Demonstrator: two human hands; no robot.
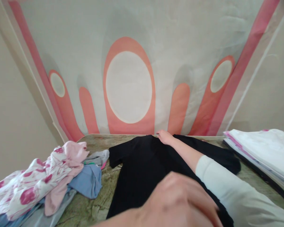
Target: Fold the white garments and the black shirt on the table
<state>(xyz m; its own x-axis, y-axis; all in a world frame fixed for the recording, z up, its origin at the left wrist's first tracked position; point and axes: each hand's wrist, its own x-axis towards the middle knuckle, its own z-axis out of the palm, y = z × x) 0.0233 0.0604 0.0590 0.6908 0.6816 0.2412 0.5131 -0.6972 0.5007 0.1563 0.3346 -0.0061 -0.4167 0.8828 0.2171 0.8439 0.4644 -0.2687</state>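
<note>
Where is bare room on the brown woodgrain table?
At front left, bare table lies between the crumpled multicoloured clothes heap and black cloth shirt; at right, a narrow strip between shirt and folded white cloth stack. The shirt is crowded: right hand at its collar, left hand nearer.

The shirt (137, 176) lies on the table (92, 211), pile (40, 179) left, stack (267, 154) right. The right hand (165, 137) is at its far edge, the left hand (180, 198) nearer; the backdrop (130, 88) rises behind.
</note>
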